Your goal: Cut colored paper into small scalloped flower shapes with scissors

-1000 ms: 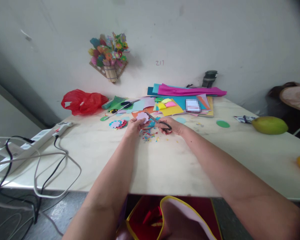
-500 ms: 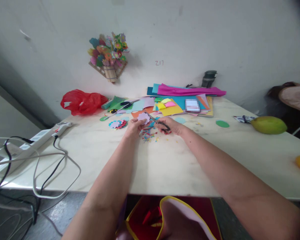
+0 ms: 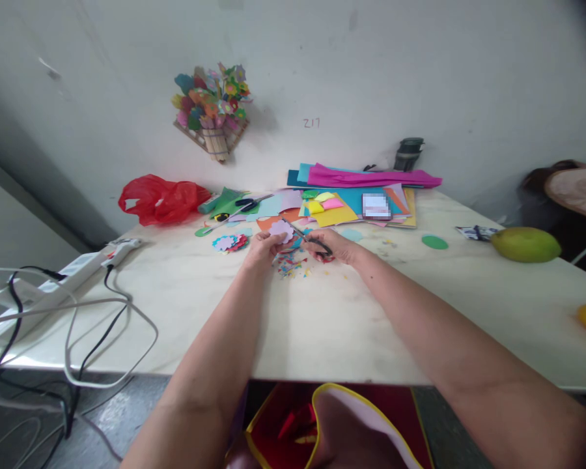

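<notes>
Pinched in my left hand (image 3: 265, 247) is a lilac paper flower (image 3: 281, 231) with a scalloped edge. My right hand (image 3: 335, 245) grips a pair of scissors (image 3: 325, 247) by its dark handles, and the blades reach the flower's right edge. Whether the blades are parted is too small to tell. Beneath both hands lie small coloured paper scraps (image 3: 291, 263). A little pile of cut paper flowers (image 3: 229, 243), blue, lilac and red, rests left of my left hand.
Behind my hands lie coloured paper sheets (image 3: 346, 210), a second pair of scissors (image 3: 247, 204) and a red plastic bag (image 3: 161, 198). A power strip (image 3: 73, 270) with cables runs along the left. At right are a green paper oval (image 3: 434, 241) and a green fruit (image 3: 525, 244).
Both hands stay in nearly the same place. The scissors have shifted very slightly at the edge of the lilac flower.
</notes>
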`<state>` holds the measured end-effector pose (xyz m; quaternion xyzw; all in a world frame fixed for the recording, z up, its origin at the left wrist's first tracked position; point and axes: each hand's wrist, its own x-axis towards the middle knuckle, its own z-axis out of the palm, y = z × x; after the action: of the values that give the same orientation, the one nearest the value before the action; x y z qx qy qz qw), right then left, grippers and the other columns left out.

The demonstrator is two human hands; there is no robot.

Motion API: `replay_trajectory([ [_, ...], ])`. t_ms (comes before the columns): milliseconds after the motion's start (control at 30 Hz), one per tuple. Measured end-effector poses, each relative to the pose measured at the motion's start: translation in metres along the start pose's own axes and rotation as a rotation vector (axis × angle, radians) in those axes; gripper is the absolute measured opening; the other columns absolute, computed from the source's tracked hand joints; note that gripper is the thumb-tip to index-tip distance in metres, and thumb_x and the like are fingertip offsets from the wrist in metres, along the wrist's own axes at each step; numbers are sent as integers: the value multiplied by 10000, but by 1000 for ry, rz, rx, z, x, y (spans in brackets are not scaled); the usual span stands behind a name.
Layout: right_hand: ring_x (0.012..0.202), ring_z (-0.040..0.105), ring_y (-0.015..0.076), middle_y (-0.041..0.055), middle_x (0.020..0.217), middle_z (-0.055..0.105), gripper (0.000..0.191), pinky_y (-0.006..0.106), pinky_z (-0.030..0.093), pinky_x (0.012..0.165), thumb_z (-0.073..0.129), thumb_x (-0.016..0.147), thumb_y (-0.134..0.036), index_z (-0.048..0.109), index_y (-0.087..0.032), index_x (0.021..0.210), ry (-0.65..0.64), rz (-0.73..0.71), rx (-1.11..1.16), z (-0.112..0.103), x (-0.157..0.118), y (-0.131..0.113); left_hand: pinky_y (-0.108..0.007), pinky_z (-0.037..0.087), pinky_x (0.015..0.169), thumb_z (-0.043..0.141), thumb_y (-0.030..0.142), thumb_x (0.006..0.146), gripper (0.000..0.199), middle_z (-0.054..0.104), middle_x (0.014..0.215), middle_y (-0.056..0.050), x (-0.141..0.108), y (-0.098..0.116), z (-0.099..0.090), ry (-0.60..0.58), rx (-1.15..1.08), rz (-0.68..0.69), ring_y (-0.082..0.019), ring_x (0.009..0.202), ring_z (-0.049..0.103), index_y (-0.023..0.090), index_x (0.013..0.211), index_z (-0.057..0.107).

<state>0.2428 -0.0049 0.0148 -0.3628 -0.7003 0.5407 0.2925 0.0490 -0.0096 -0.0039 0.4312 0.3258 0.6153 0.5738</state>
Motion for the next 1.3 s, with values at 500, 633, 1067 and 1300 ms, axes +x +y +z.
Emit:
replay_trajectory([
  [500,332,400,41,-66,457,482,268,141,240,295,733,675,-330,572,-149,789,11,30,39,0,1,1,-288,577,668,757,156,543,259,711,737,-59,0,1,0,33,-13,-12,-211,731,706,110,780,664],
  [633,320,398,47,-70,442,480,246,147,244,288,728,678,-301,581,-151,805,10,26,40,0,2,1,-278,575,658,755,163,554,253,714,744,-61,0,0,-2,15,-15,-3,-210,728,707,108,786,673],
  [1067,361,430,38,-44,520,551,280,150,235,303,711,726,-374,536,-156,740,-56,-4,58,-5,2,6,-343,578,748,773,177,557,243,705,712,-78,0,1,-2,20,-33,5,-246,750,712,89,756,665],
  [1300,386,478,46,-24,551,577,311,148,249,303,712,730,-400,524,-152,731,-44,-8,85,-6,3,6,-326,577,710,782,174,535,264,716,733,-95,-1,1,-1,-10,-19,-8,-245,737,712,94,752,656],
])
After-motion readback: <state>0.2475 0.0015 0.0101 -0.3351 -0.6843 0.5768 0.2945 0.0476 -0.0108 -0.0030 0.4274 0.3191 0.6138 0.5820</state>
